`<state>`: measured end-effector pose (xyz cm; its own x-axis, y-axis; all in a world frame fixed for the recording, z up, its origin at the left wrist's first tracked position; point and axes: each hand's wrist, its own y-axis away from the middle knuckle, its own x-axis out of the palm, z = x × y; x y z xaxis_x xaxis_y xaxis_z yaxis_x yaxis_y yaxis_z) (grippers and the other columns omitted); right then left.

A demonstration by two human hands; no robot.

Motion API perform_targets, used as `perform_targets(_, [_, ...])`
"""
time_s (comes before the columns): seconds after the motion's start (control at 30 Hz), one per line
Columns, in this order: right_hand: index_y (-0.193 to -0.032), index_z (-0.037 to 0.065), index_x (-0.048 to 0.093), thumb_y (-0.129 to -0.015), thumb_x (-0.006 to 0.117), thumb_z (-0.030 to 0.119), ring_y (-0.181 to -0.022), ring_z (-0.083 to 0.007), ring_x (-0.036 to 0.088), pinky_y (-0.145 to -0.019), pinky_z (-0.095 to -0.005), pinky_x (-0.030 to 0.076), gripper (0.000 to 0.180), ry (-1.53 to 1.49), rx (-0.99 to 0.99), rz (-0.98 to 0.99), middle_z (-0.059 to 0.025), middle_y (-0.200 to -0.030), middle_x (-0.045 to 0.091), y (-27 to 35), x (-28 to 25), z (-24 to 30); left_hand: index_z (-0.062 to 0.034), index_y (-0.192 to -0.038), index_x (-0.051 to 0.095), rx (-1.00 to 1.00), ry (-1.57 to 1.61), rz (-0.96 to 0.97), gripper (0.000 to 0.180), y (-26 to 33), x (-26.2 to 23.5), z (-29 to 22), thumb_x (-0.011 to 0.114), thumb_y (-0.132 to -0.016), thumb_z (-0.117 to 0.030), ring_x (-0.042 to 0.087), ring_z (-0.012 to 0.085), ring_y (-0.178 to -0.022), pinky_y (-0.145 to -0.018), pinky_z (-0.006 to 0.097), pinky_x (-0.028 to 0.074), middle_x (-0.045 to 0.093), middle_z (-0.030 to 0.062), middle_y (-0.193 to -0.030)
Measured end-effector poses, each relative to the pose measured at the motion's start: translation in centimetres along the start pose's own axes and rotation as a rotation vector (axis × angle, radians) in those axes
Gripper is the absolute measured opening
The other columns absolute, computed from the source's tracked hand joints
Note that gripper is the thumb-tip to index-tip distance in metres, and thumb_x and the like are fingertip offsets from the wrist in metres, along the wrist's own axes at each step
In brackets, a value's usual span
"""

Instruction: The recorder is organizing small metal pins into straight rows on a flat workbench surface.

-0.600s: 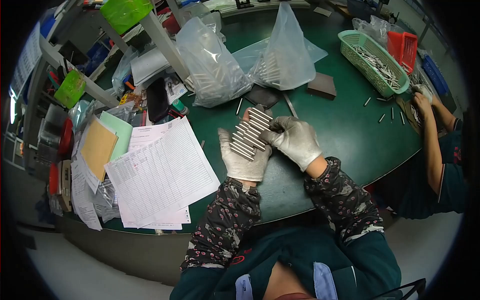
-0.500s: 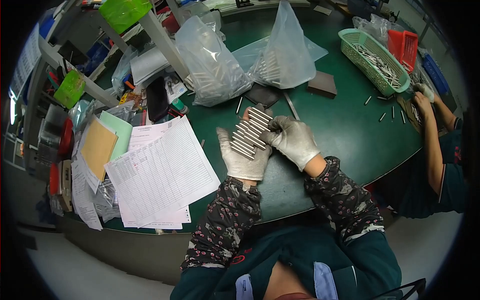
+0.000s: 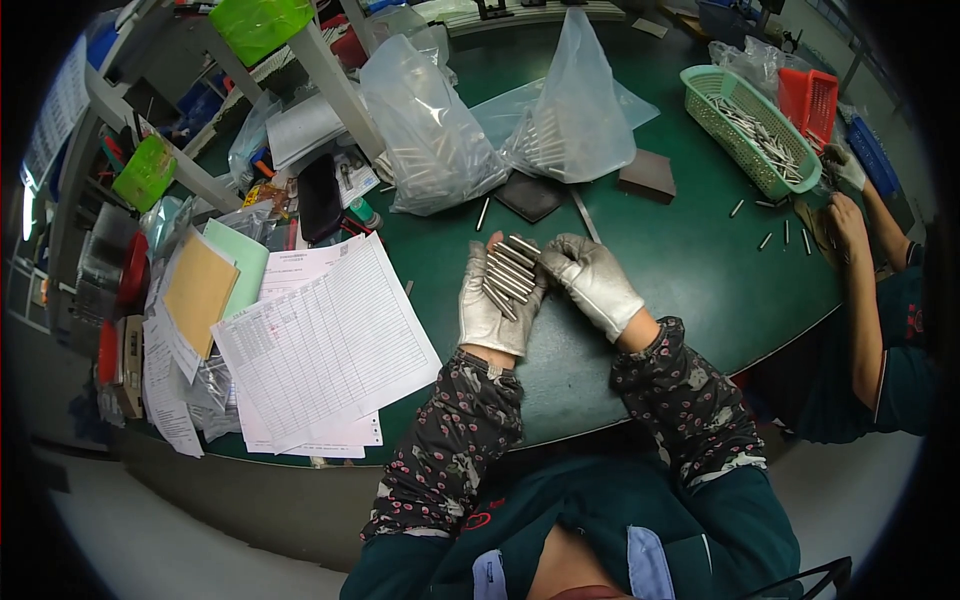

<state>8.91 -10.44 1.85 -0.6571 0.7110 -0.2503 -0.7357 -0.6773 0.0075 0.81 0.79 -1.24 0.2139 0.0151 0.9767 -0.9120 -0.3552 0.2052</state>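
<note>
"Silver-coloured pins [image 3: 511,273] are noted in the gloved left hand [image 3: 496,325]. How are they borne?"

"On an upturned palm, loosely cupped. Most are laid side by side; the lowest appears to be set at a steeper slant than the rest."

"And the right hand [image 3: 594,283]?"

"It is held just beside the upper right ends of the pins, fingers curled in. Whether a pin is pinched there, or the left hand touched, cannot be told."

"What hazard is recorded?"

"A spill, it is judged. Should the palm be tipped or flattened, the pins could be rolled off onto the green table [image 3: 700,270], where a loose pin [image 3: 483,214] is already found near the dark pad [image 3: 530,197]."

"Any further cause?"

"Uneven seating: if one pin were pushed by the right fingertips, its neighbours could be knocked askew. Through the gloves, a slipping pin might also be felt too late."
</note>
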Motion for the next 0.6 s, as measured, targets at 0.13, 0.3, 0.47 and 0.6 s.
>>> perform_targets(0.13, [-0.084,-0.001,0.058,-0.086,0.055,0.028,-0.066,-0.0164,0.053,-0.064,-0.0298,0.044,0.029,-0.119,0.076,0.05,-0.0089,-0.071,0.059,0.1,-0.1,-0.4,-0.006,-0.106,0.056,-0.022,-0.023,-0.006,0.025,-0.2,-0.6,-0.2,0.057,-0.09,-0.025,0.056,0.0173,-0.081,-0.066,0.03,0.048,0.06,0.0056,-0.093])
perform_targets(0.3, [-0.086,0.001,0.058,-0.085,0.056,0.028,-0.063,-0.0236,0.055,-0.064,-0.0321,0.045,0.027,0.074,-0.046,0.004,-0.0124,-0.071,0.058,0.6,0.2,-0.1,-0.0052,-0.104,0.058,0.089,-0.271,-0.066,0.017,0.0,-0.2,-0.6,0.058,-0.089,-0.015,0.051,0.0092,-0.065,-0.038,0.016,0.031,0.056,0.0027,-0.083])
perform_targets(0.47, [-0.088,0.001,0.058,-0.083,0.059,0.026,-0.068,-0.0262,0.058,-0.066,-0.0327,0.046,0.025,0.22,-0.125,-0.027,-0.0139,-0.073,0.059,0.8,0.3,-0.1,-0.0087,-0.104,0.052,0.136,-0.458,-0.139,0.02,0.3,1.9,-0.5,0.061,-0.086,-0.01,0.049,0.008,-0.053,-0.034,0.017,0.029,0.053,0.002,-0.077])
perform_targets(0.6, [-0.088,0.0,0.059,-0.082,0.06,0.026,-0.068,-0.0224,0.058,-0.067,-0.0315,0.046,0.026,0.147,-0.054,-0.001,-0.0122,-0.074,0.06,0.8,0.8,0.1,-0.0081,-0.102,0.052,0.215,-0.661,-0.195,0.021,0.5,2.4,-0.1,0.062,-0.083,-0.006,0.047,0.0086,-0.048,-0.033,0.019,0.028,0.054,0.0026,-0.073])
